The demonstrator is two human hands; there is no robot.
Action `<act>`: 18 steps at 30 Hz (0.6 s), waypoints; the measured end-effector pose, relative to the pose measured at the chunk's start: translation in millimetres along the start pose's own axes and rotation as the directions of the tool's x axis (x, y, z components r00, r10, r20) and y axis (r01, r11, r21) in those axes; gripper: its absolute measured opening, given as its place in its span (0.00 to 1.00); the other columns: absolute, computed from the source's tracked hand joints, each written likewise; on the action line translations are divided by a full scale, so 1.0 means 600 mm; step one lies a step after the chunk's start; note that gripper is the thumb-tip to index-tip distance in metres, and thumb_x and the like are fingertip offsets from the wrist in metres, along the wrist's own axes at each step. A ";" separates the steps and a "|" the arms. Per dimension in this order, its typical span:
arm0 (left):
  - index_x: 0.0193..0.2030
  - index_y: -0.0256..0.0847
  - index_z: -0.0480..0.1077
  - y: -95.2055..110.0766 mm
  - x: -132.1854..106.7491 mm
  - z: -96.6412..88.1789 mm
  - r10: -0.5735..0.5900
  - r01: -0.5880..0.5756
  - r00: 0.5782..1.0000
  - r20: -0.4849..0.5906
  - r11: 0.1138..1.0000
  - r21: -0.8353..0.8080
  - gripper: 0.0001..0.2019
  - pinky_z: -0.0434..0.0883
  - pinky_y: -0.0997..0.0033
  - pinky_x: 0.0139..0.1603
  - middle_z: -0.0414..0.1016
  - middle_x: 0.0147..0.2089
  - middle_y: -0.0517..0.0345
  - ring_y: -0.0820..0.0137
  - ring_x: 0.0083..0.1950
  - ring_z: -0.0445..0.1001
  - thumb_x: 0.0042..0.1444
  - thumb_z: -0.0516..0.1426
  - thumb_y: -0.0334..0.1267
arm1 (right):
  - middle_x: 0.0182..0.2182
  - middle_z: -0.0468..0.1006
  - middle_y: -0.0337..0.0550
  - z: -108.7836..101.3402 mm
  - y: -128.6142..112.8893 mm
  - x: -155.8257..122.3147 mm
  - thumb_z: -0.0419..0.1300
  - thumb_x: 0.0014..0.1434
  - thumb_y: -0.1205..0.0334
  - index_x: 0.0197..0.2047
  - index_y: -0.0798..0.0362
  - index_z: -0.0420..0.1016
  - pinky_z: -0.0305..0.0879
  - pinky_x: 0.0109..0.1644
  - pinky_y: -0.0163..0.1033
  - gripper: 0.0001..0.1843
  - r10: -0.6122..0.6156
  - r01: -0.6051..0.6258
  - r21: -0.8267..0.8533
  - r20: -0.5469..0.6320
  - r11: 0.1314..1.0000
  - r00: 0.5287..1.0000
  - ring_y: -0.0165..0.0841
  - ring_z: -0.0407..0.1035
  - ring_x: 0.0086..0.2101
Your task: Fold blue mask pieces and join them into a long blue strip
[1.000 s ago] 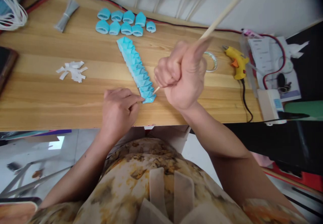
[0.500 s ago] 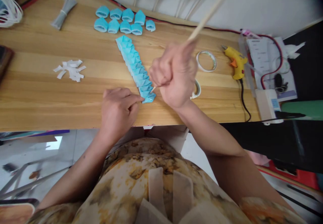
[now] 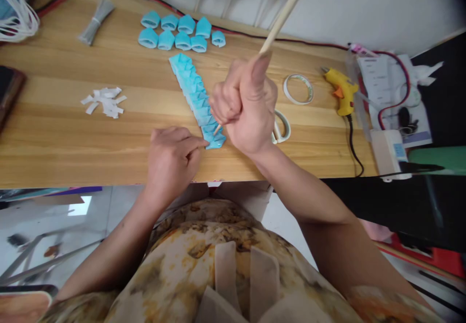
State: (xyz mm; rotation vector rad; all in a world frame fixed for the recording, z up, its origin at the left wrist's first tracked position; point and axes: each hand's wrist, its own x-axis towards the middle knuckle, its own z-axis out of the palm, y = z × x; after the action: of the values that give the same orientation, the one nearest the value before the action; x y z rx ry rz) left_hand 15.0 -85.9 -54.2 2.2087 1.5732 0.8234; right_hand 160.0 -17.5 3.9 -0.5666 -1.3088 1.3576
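Note:
A light-blue folded strip [image 3: 194,92] with a pleated, pointed surface lies slantwise on the wooden table. My left hand [image 3: 173,153] rests at its near end, fingers curled, with the index fingertip on the strip's edge; the thumb is partly hidden. In my right hand [image 3: 247,104], closed in a fist with the thumb up, is a thin wooden stick [image 3: 282,19]. The stick's upper part sticks out above the thumb, and its lower tip touches the pleats near the strip's near end. Beyond the strip stand several light-blue folded rings [image 3: 166,40] in two rows.
White paper scraps [image 3: 105,102] lie left of the strip, with a bundle of grey ties [image 3: 96,21] behind. To the right are a tape roll [image 3: 298,89], white-handled scissors [image 3: 283,126] partly behind my wrist, a yellow glue gun [image 3: 340,90] and a white power strip [image 3: 391,153].
My right hand has shifted slightly left and the stick's upper end has swung left, standing steeper. My left hand stays at the strip's end. The view has shifted a little.

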 end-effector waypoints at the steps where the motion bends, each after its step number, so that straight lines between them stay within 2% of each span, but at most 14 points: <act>1: 0.35 0.48 0.81 0.000 0.000 0.000 0.002 -0.002 1.000 -0.002 1.000 -0.003 0.18 0.64 0.54 0.43 0.81 0.34 0.56 0.61 0.38 0.76 0.62 0.50 0.29 | 0.15 0.48 0.31 0.000 -0.005 0.001 0.54 0.70 0.41 0.17 0.49 0.49 0.48 0.22 0.38 0.35 -0.002 0.002 -0.011 0.018 1.000 1.000 0.27 0.44 0.16; 4: 0.35 0.49 0.81 -0.001 -0.001 0.002 0.000 -0.001 1.000 -0.014 1.000 -0.015 0.18 0.65 0.54 0.44 0.82 0.35 0.57 0.62 0.39 0.76 0.62 0.51 0.29 | 0.15 0.49 0.33 0.001 -0.016 0.002 0.51 0.70 0.39 0.17 0.49 0.44 0.50 0.21 0.38 0.37 0.012 -0.009 -0.072 0.037 0.997 0.999 0.26 0.47 0.16; 9: 0.34 0.49 0.81 0.000 0.000 0.001 0.000 -0.001 1.000 -0.012 1.000 -0.009 0.18 0.64 0.54 0.42 0.81 0.34 0.57 0.62 0.38 0.76 0.61 0.51 0.29 | 0.17 0.47 0.32 0.002 0.002 -0.005 0.50 0.66 0.29 0.21 0.47 0.48 0.63 0.23 0.35 0.35 0.043 -0.045 -0.117 -0.020 0.992 0.999 0.28 0.52 0.19; 11: 0.34 0.49 0.81 0.001 0.000 0.001 0.004 -0.004 1.000 -0.015 1.000 -0.016 0.18 0.64 0.54 0.42 0.81 0.34 0.57 0.61 0.38 0.76 0.61 0.51 0.29 | 0.17 0.46 0.32 0.000 0.004 -0.004 0.51 0.68 0.33 0.21 0.48 0.47 0.61 0.22 0.35 0.35 0.016 -0.016 -0.103 0.004 0.995 1.000 0.27 0.52 0.18; 14: 0.35 0.49 0.82 0.001 0.000 0.000 -0.006 0.006 1.000 -0.009 1.000 -0.031 0.18 0.64 0.54 0.44 0.81 0.35 0.57 0.61 0.39 0.76 0.61 0.51 0.29 | 0.16 0.48 0.33 -0.003 0.001 0.003 0.48 0.73 0.45 0.18 0.48 0.45 0.51 0.21 0.37 0.33 -0.019 0.018 -0.081 -0.008 0.997 1.000 0.27 0.46 0.16; 16: 0.35 0.49 0.82 0.001 0.000 0.001 -0.011 0.011 1.000 -0.008 0.999 -0.037 0.18 0.64 0.53 0.44 0.82 0.35 0.57 0.61 0.39 0.76 0.61 0.51 0.29 | 0.16 0.50 0.33 -0.004 0.003 0.005 0.48 0.73 0.44 0.18 0.48 0.47 0.50 0.21 0.38 0.33 -0.009 0.005 -0.084 -0.042 0.996 0.999 0.28 0.45 0.16; 18: 0.36 0.49 0.82 0.000 0.000 0.001 -0.010 0.009 1.000 -0.015 0.999 -0.038 0.18 0.64 0.53 0.44 0.82 0.35 0.56 0.60 0.38 0.76 0.61 0.51 0.29 | 0.16 0.51 0.33 -0.003 0.005 0.006 0.51 0.70 0.38 0.18 0.47 0.49 0.50 0.22 0.38 0.34 -0.002 -0.003 -0.085 -0.067 0.996 0.998 0.29 0.45 0.16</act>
State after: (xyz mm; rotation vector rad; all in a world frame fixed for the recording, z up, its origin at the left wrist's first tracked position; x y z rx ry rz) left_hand 15.6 -86.0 -54.6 2.1715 1.5607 0.8619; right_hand 159.6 -13.0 1.8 -0.6652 -1.3173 1.2771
